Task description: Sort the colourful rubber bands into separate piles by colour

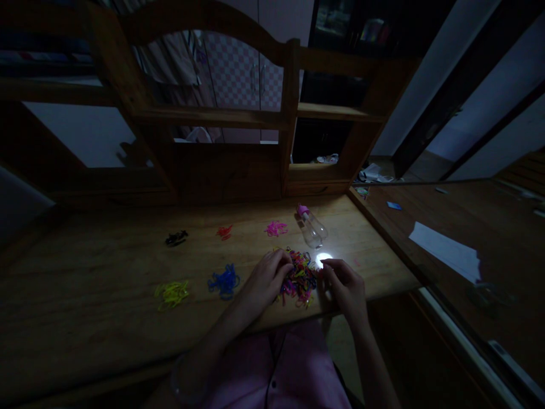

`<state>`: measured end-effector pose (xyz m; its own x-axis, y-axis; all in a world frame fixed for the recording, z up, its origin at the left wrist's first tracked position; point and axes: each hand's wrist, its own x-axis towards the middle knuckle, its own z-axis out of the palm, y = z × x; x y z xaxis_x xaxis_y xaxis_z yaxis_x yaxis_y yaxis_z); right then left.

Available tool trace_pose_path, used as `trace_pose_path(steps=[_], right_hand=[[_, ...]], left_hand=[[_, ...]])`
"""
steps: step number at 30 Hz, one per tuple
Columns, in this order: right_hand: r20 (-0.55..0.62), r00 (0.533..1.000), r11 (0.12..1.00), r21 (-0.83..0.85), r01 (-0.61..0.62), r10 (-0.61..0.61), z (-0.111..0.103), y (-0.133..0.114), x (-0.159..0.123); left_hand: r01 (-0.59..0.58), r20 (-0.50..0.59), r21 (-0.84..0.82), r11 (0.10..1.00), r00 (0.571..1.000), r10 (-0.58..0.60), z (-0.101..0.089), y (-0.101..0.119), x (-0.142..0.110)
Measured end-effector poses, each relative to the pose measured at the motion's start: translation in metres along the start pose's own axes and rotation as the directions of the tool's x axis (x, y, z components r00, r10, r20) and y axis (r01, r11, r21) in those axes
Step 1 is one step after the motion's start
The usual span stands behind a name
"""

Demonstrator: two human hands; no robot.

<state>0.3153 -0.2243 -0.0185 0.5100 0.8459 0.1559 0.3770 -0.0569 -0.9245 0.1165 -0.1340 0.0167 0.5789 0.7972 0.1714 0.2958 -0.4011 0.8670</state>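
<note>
A mixed pile of small colourful rubber bands (pixel 300 278) lies on the wooden desk in front of me. My left hand (pixel 271 275) reaches over its left edge, thumb and index finger drawn together in a pinch. At the right edge, my right hand (pixel 347 284) has its fingers bent in close to the bands. What either set of fingertips holds is too small and dark to make out. Sorted by colour, smaller heaps lie around: blue bands (pixel 224 282), yellow bands (pixel 172 294), black bands (pixel 176 238), red bands (pixel 223 232) and pink bands (pixel 276 228).
Beyond the pile, a clear plastic bottle with a pink top (pixel 313 227) lies on its side. A bright light spot falls beside my right fingers. A wooden shelf unit (pixel 230 116) rises along the desk's back. White papers (pixel 445 250) lie on the brown surface at right.
</note>
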Motion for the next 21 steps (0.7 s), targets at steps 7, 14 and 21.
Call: trace_pose_path(steps=[7,14,21], right_hand=[[0.008,1.000,1.000,0.003,0.003,-0.003,0.000,0.001,0.001],[0.013,1.000,1.000,0.011,-0.005,0.005,0.002,0.003,0.001],[0.021,1.000,1.000,0.017,-0.019,0.019,0.002,0.001,0.001]], left_hand=[[0.190,0.064,-0.507,0.841,0.981,-0.183,-0.002,-0.002,0.005],[0.340,0.169,-0.838,0.427,0.906,-0.388,0.001,-0.014,0.006],[0.285,0.200,-0.935,0.211,0.916,-0.348,-0.001,-0.012,0.003]])
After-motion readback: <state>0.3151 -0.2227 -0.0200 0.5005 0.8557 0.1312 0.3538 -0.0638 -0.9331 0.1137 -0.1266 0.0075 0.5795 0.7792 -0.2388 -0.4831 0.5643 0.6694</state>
